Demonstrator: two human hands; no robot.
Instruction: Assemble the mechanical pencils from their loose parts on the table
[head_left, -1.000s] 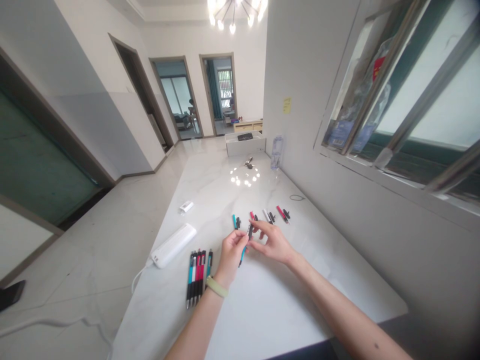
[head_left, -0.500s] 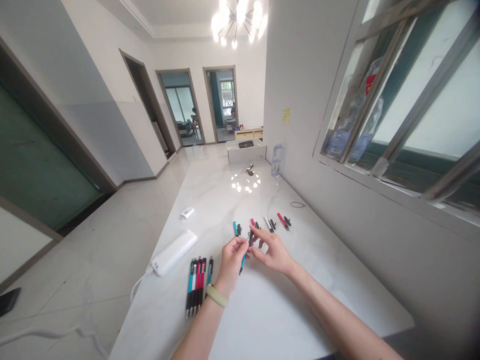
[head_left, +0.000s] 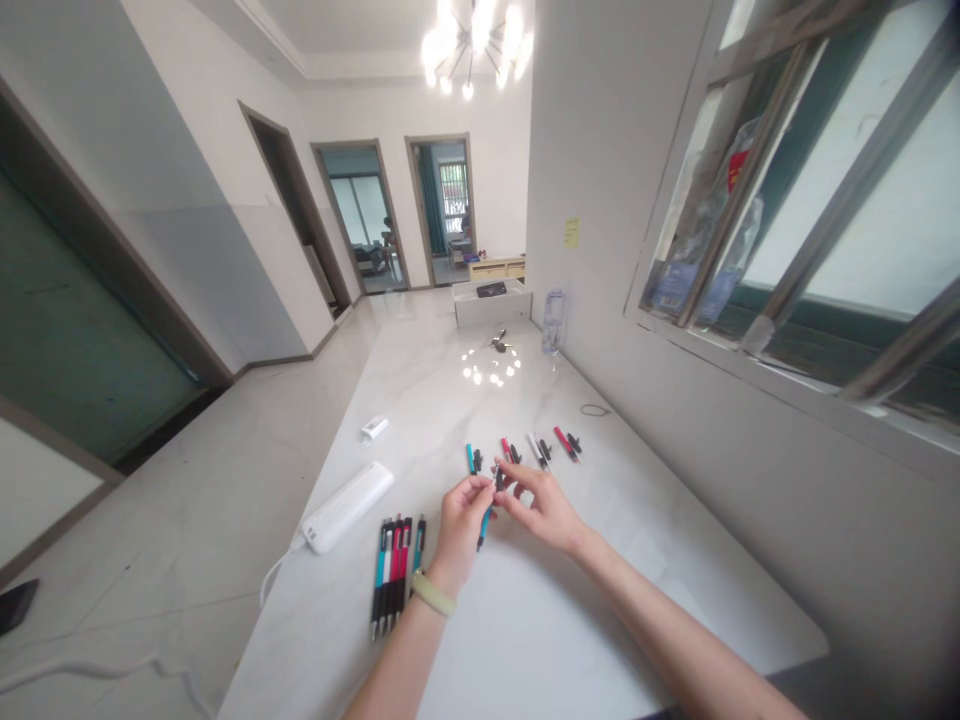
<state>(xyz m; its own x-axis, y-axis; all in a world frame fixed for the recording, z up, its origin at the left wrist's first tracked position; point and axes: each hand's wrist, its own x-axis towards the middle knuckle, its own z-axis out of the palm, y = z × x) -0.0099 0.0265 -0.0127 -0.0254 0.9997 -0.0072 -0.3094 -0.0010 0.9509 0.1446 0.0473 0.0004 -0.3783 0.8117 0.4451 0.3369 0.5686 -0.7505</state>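
My left hand (head_left: 463,520) is closed round a blue ballpoint pen (head_left: 483,533) just above the table, its dark tip slanting down below the fingers. Thumb and forefinger of my right hand (head_left: 546,508) pinch a small black pen part (head_left: 500,481) at the pen's upper end; fingers partly hide where the two meet. Beyond the hands lie pen pieces: a blue barrel (head_left: 470,458), a red barrel (head_left: 505,447), a white barrel (head_left: 535,448) and another red barrel (head_left: 562,441), with black parts beside them. Left of my left wrist several whole pens (head_left: 391,575) lie side by side.
A white power strip (head_left: 349,507) with a cable and a small white adapter (head_left: 374,429) lie at the table's left side. Further back are keys (head_left: 500,342), a clear bottle (head_left: 553,320), a white box (head_left: 491,309) and a dark loop (head_left: 595,410) near the right wall.
My right fingertips and the black part have shifted slightly down and left against the blue pen. My left hand stays nearly still, and the laid-out pens have not moved.
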